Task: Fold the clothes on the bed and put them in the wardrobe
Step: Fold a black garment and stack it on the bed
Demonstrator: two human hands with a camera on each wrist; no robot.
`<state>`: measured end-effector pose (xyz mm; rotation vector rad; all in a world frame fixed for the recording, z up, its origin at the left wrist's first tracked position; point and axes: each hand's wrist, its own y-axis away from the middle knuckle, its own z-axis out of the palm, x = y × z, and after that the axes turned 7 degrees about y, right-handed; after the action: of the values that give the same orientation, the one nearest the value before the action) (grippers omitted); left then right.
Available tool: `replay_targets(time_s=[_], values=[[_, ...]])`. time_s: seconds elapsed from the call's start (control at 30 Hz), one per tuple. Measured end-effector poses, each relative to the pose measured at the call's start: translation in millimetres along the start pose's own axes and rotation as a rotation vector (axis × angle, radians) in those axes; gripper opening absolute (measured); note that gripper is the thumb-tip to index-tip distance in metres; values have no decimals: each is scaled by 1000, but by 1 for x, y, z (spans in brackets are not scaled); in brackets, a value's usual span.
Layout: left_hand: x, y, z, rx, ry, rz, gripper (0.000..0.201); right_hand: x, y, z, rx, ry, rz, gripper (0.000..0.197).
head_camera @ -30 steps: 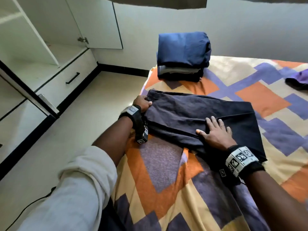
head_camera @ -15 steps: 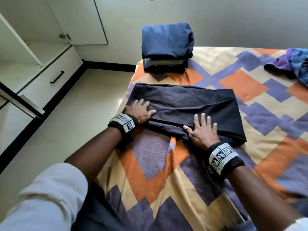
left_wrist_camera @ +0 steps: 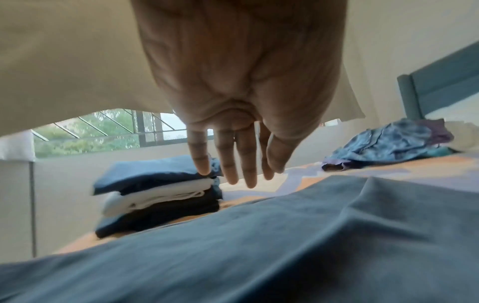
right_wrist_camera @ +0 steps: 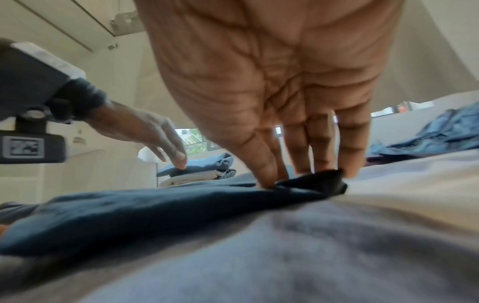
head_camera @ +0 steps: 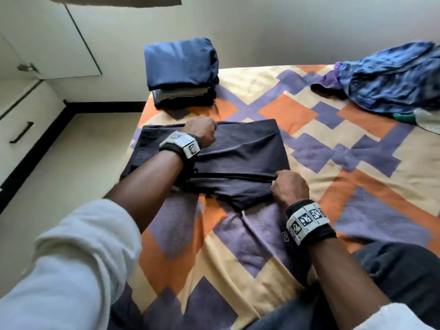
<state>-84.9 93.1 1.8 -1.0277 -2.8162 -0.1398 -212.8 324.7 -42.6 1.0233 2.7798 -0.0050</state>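
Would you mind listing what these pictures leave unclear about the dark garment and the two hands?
- Left hand contact: head view shows only its back; left wrist view shows straight fingers, garment contact unclear.
- Dark garment type: folded over, layers hidden.
- Right hand grip: fingertips meet the garment's corner; pinching unclear.

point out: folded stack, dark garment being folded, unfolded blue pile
folded stack [head_camera: 178, 65], head view, top blue piece.
dark garment [head_camera: 242, 151], head view, middle of its flat upper panel.
unfolded blue pile [head_camera: 392, 79], head view, middle of the crumpled blue cloth.
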Motion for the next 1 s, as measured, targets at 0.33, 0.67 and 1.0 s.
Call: replay_targets(time_s=[0.33, 0.67, 1.0], values=[[107, -125, 51, -89, 473, 12, 37, 65, -19, 18, 95, -475, 182, 12], [116, -163, 77, -127, 569, -27, 31, 79, -33, 23, -15, -508, 104, 3], [126, -178, 80, -62, 379, -35, 24, 72, -21, 11, -80, -312, 98, 13]])
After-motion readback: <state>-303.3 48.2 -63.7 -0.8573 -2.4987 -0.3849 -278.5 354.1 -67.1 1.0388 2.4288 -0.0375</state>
